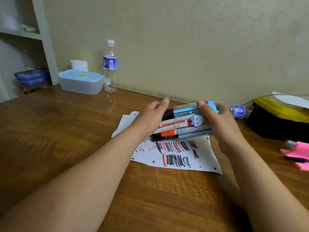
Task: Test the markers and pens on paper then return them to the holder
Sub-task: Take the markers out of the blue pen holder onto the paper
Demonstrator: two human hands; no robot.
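2 hands: left hand (150, 119), right hand (219, 124). 1 holder (189, 111). Markers (168, 129): at least 4, exact count unclear. 1 scribbled paper (177, 158). 2 bottles (110, 66) (238, 111). 1 tub (81, 82). 1 tissue roll (79, 65). 1 pink pad (299, 153), 1 pen (296, 159). 1 yellow box (277, 118).

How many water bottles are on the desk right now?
2. The upright bottle stands beside the lidded box; the lying bottle is just past the right hand. Others may be hidden.
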